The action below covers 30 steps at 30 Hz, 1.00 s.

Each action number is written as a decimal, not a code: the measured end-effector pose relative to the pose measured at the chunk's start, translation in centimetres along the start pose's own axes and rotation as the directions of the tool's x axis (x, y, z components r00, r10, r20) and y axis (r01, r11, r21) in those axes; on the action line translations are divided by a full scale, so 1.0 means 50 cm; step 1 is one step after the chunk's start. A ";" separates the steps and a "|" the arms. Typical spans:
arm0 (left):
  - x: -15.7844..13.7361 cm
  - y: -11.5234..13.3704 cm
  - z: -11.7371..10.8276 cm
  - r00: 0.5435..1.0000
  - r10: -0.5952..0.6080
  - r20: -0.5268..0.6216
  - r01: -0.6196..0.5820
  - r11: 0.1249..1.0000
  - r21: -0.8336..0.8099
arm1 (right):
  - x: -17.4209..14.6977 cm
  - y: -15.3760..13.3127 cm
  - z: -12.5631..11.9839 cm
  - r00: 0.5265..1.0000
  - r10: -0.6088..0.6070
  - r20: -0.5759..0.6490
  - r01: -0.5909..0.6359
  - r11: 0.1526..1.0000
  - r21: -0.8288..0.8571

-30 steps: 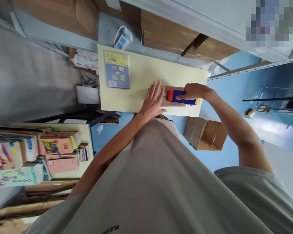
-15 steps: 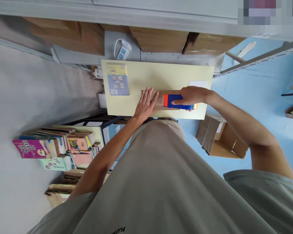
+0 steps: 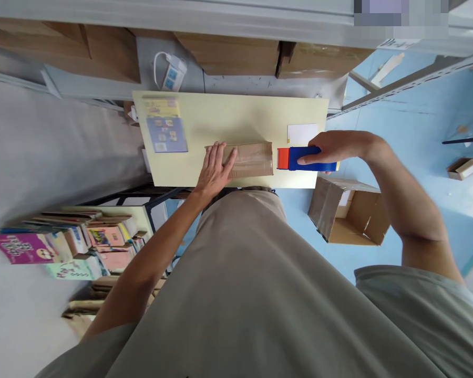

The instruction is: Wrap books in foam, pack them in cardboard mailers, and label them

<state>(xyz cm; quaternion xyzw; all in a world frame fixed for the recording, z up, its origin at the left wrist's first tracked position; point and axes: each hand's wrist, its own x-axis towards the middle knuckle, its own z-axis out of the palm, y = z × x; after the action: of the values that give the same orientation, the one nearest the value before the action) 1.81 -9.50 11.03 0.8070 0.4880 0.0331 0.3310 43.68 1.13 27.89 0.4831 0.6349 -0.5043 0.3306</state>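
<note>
A small cardboard box (image 3: 254, 159) with clear tape across its top lies on the pale yellow board (image 3: 236, 113). My left hand (image 3: 216, 168) rests flat on the box's left end, fingers spread. My right hand (image 3: 325, 149) grips a blue tape dispenser (image 3: 301, 158) with an orange-red front end. The dispenser is just right of the box, apart from its right edge; whether a strip of tape joins them I cannot tell. Behind it a white card (image 3: 301, 133) lies on the board. A yellow and blue booklet (image 3: 166, 128) lies at the board's left end.
A white power strip (image 3: 173, 75) and large cardboard boxes (image 3: 236, 55) stand on the shelf behind the board. Below right is an open carton (image 3: 350, 212). Stacked books (image 3: 106, 236) sit at lower left. A metal shelf post (image 3: 410, 81) rises at the right.
My right hand has moved the tape dispenser rightward, from over the box to beyond its right end. My left hand stays on the box. The view has shifted slightly.
</note>
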 end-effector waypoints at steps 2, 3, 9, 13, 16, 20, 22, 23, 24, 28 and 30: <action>0.001 -0.002 0.001 1.000 0.006 0.003 -0.006 1.000 0.005 | 0.002 0.013 0.003 1.000 -0.003 0.010 0.003 1.000 -0.012; 0.002 -0.003 0.001 1.000 0.009 0.002 -0.009 1.000 0.008 | 0.004 0.021 0.005 1.000 0.003 0.015 -0.002 1.000 -0.020; 0.008 -0.001 -0.011 1.000 0.023 0.002 -0.023 0.999 0.039 | 0.043 0.046 0.027 0.997 0.025 -0.067 -0.031 0.995 -0.092; 0.010 0.014 -0.027 0.999 0.009 0.031 -0.009 1.000 0.028 | 0.074 0.032 0.049 0.990 0.069 -0.125 -0.087 0.986 -0.143; 0.009 0.020 -0.030 0.999 0.009 0.041 -0.010 0.999 0.038 | 0.091 0.013 0.072 0.981 0.077 -0.177 -0.109 0.978 -0.177; 0.006 0.011 -0.022 0.999 0.029 0.046 -0.033 0.995 0.092 | 0.116 -0.012 0.120 0.955 0.073 -0.286 -0.143 0.962 -0.233; 0.004 0.002 -0.020 0.998 0.035 0.049 -0.041 0.993 0.112 | 0.129 -0.023 0.147 0.936 0.115 -0.332 -0.212 0.938 -0.273; 0.002 -0.003 -0.020 0.998 0.040 0.051 -0.046 0.992 0.119 | 0.134 -0.027 0.159 0.930 0.142 -0.339 -0.245 0.927 -0.283; 0.000 -0.007 -0.020 0.998 0.046 0.052 -0.052 0.991 0.122 | 0.136 -0.031 0.170 0.926 0.166 -0.338 -0.268 0.921 -0.283; -0.007 -0.009 -0.025 0.996 0.075 0.044 -0.080 0.989 0.122 | 0.114 -0.039 0.196 0.911 0.196 -0.362 -0.280 0.940 -0.197; -0.007 0.005 -0.029 0.995 0.096 0.019 -0.097 0.987 0.127 | 0.089 -0.044 0.196 0.888 0.202 -0.413 -0.275 0.953 -0.125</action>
<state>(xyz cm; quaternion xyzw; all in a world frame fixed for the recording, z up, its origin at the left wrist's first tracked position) 1.27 -9.13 12.40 0.8495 0.4473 0.0127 0.2796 39.54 -7.08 21.91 0.6176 0.6670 -0.2919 0.2976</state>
